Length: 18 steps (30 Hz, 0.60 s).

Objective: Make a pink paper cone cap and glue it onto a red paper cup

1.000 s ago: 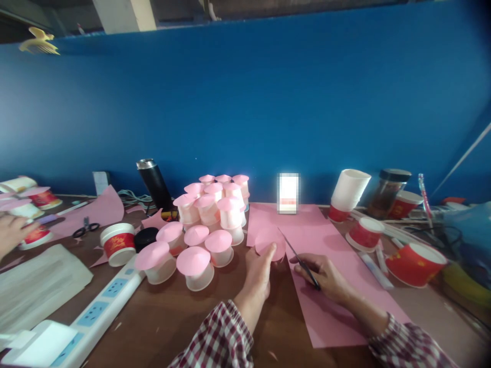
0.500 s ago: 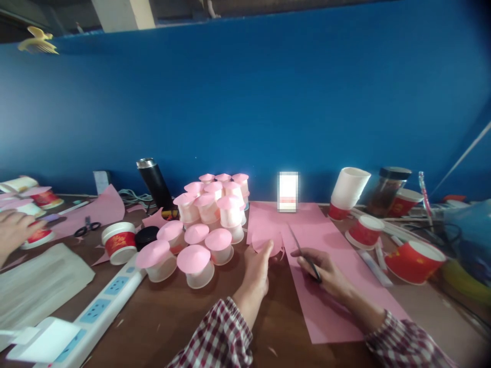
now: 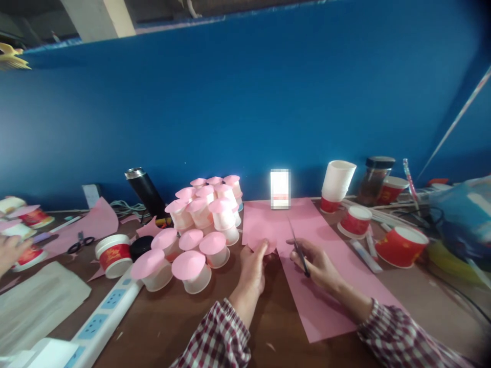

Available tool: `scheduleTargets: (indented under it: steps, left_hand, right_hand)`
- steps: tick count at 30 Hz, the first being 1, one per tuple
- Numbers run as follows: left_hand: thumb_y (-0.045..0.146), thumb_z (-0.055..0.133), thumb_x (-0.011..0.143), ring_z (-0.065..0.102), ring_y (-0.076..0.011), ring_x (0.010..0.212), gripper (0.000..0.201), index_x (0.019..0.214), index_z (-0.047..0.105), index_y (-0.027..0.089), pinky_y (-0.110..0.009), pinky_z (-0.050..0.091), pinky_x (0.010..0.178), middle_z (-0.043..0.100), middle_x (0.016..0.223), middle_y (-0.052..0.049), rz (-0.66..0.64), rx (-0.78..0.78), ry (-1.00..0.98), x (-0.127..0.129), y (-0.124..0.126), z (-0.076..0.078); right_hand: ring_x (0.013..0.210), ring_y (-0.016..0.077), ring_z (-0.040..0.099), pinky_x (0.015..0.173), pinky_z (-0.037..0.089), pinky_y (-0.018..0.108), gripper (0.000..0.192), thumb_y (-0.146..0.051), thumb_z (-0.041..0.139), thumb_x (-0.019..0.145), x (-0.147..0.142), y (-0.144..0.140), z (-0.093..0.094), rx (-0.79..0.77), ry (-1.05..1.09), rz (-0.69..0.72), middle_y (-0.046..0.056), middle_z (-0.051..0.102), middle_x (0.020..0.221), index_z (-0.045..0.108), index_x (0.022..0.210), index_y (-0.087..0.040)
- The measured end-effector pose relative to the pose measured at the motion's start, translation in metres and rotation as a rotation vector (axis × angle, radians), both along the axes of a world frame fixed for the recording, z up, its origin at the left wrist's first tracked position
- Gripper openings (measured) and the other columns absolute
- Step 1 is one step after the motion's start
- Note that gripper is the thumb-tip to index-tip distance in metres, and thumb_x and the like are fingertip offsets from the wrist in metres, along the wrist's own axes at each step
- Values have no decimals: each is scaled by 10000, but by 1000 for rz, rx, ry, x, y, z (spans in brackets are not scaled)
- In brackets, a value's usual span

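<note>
My left hand (image 3: 253, 270) pinches a pink paper disc (image 3: 261, 236) by its near edge, thumb on top. The disc blends with the large pink sheet (image 3: 326, 306) behind it, so its outline is partly hard to make out. In my right hand (image 3: 316, 263) is a pair of scissors (image 3: 303, 258), blades pointing up and away, apart from the disc. Left of my hands stand several white paper cups (image 3: 197, 284) topped with shallow pink paper cones (image 3: 188, 265).
A power strip (image 3: 103, 317) lies at front left near a red-and-white cup (image 3: 114, 255). Behind stands a black flask (image 3: 143, 189). On the right are stacked white cups (image 3: 337, 179), a jar (image 3: 375, 181) and a red cup (image 3: 402, 248). Another person's hand (image 3: 9, 250) shows at far left.
The camera view has turned slightly, shifting most things a little left. The disc has turned in my left hand and its loose edge strip no longer shows. The scissors stay in my right hand.
</note>
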State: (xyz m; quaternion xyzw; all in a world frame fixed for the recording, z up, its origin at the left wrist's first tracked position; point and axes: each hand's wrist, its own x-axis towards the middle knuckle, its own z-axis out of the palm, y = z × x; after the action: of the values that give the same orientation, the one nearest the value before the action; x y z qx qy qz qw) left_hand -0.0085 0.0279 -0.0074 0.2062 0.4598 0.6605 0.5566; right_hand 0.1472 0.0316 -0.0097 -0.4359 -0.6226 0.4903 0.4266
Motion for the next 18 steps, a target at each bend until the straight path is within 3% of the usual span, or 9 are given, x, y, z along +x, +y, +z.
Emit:
scheduleTargets:
  steps: [4, 12, 18]
  left_hand:
    - [275, 770, 615, 581, -107, 504, 363, 867, 540, 149, -235, 477, 507, 641, 673, -6, 8, -12, -34, 2, 0, 2]
    - [258, 758, 614, 587, -110, 515, 319, 846, 578, 133, -225, 465, 500, 644, 666, -10, -33, 44, -50, 2, -1, 3]
    - [246, 777, 596, 544, -69, 487, 282, 777, 597, 125, -184, 441, 489, 616, 618, 16, -91, 58, -71, 1, -1, 3]
  right_hand:
    - [573, 99, 447, 467, 350, 211, 453, -473, 598, 811, -3, -4, 3, -32, 1, 35, -28, 496, 679, 538, 1148, -175]
    - [556, 88, 434, 469, 332, 205, 438, -469, 598, 819, -9, -8, -2, -115, 217, -9, -34, 479, 663, 532, 1146, -186]
    - [549, 84, 424, 471, 327, 202, 453, -475, 610, 807, -11, -11, 6, -155, 196, 16, -34, 485, 649, 538, 1131, -166]
